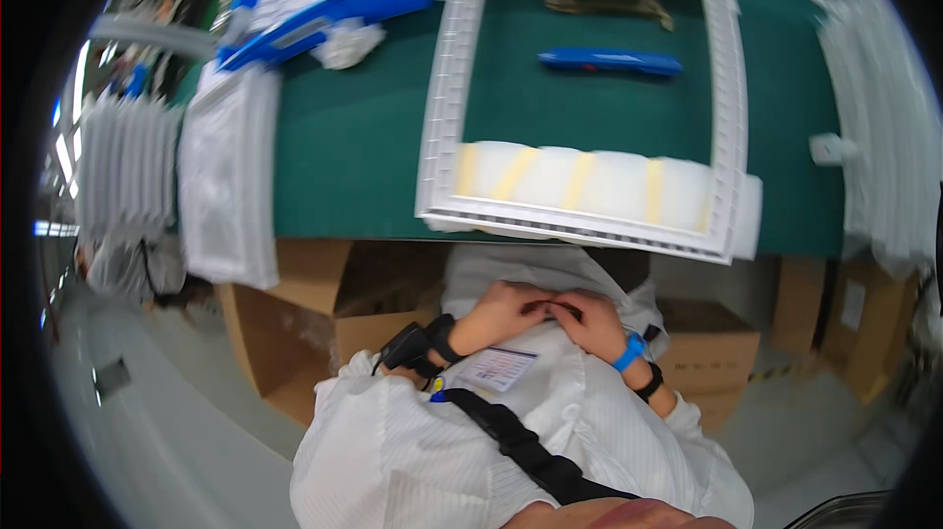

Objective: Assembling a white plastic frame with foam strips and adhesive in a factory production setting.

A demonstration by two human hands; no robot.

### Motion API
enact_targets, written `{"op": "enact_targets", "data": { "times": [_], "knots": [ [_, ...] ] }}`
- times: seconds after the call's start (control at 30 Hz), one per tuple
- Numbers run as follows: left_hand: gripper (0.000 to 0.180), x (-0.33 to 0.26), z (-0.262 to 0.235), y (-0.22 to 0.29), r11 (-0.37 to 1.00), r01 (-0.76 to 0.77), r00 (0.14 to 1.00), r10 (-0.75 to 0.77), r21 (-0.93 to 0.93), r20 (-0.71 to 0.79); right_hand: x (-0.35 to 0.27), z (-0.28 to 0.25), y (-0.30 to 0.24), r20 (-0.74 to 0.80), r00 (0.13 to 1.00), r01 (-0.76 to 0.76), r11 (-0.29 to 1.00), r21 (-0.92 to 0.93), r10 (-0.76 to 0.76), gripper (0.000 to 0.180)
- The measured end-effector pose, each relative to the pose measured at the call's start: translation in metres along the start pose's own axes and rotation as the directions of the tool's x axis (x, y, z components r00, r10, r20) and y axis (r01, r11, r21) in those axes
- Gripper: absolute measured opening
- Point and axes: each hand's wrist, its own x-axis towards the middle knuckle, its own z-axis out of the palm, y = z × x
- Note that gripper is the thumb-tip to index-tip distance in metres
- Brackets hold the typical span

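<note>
My left hand (504, 316) and my right hand (591, 323) meet in front of my body, just below the table's near edge. Both sets of fingers are curled in with the fingertips together; whatever lies between them, if anything, is too small and shaded to make out. Beyond them, a white rectangular plastic frame (447, 87) lies on the green table, its near side at the edge. Under that near side is a white padded roll (550, 170) with yellow strips. A blue pen-shaped tool (614, 61) shows through the frame's opening.
A blue bin (344, 0) and a crumpled white wad (349, 43) are at the back left. Wrapped white panels (231, 170) stand at the left, more wrapped stacks (884, 116) at the right. Cardboard boxes (285, 333) sit below the table.
</note>
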Motion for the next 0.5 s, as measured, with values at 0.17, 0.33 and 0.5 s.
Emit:
{"op": "enact_targets", "data": {
  "times": [0.17,0.33,0.5],
  "knots": [
    [0.025,0.0060,0.0076,0.0013,0.996,0.046,0.997,-0.041,-0.073,0.069,-0.0066,-0.0045,0.0075,0.075,0.996,-0.043,0.998,0.043,0.039,0.016],
    [0.026,0.0080,0.0039,-0.0021,0.997,0.058,0.993,-0.053,-0.050,0.103,-0.0039,-0.0058,0.0066,0.110,0.992,-0.062,0.997,0.037,0.058,0.016],
    [0.029,0.0005,0.0053,-0.0069,0.990,0.140,0.990,-0.139,-0.021,0.036,0.0005,0.0002,0.0099,0.102,0.994,0.051,0.998,-0.026,-0.048,0.015]
  ]
}}
